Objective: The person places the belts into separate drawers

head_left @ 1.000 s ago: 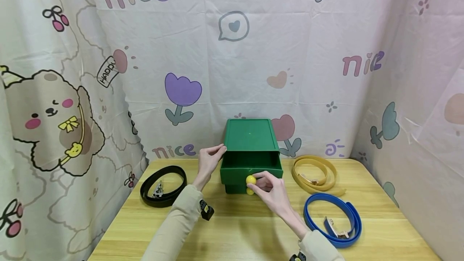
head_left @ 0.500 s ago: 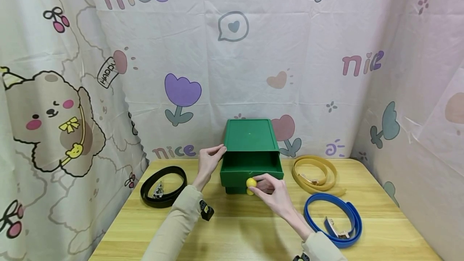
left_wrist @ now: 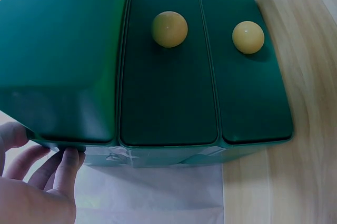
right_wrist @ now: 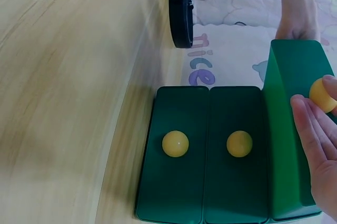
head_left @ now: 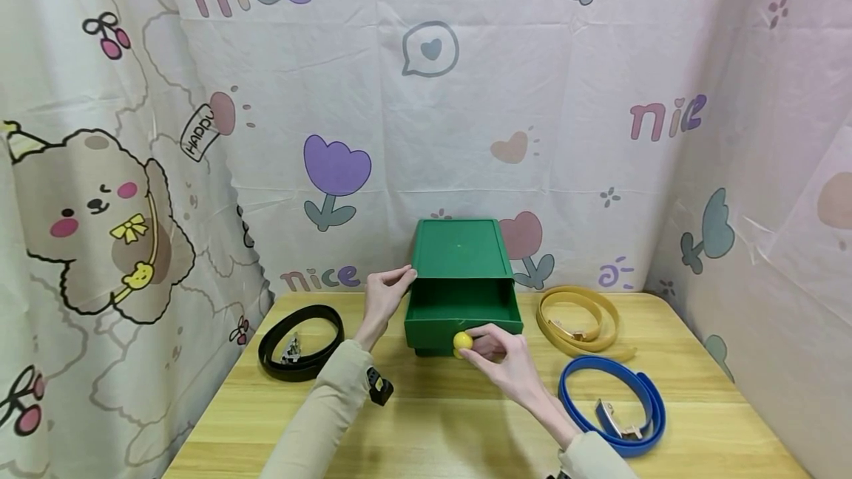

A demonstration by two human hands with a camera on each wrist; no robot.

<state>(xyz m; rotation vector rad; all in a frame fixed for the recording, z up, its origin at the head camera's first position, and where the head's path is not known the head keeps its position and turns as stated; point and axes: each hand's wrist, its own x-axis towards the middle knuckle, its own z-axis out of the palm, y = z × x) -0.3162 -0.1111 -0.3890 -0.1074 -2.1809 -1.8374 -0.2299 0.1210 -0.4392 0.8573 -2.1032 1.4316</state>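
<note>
A green drawer cabinet (head_left: 461,246) stands against the back curtain. Its top drawer (head_left: 433,333) is pulled out, and the part of its inside that shows holds nothing. My right hand (head_left: 507,367) pinches that drawer's round yellow knob (head_left: 462,341) between thumb and fingers. At the cabinet's upper left front corner, my left hand (head_left: 384,300) holds the edge with its fingertips. In the left wrist view, the two lower drawers are closed, with a middle knob (left_wrist: 169,29) and a bottom knob (left_wrist: 248,37).
A coiled black belt (head_left: 266,350) lies on the wooden table (head_left: 426,427) left of the cabinet. To the right are a coiled yellow belt (head_left: 546,325) and, nearer, a coiled blue belt (head_left: 655,412). Printed curtains (head_left: 426,131) enclose the back and sides.
The top drawer has slid a little farther out toward me, the right hand moving with its knob. The left hand stays at the cabinet's corner.
</note>
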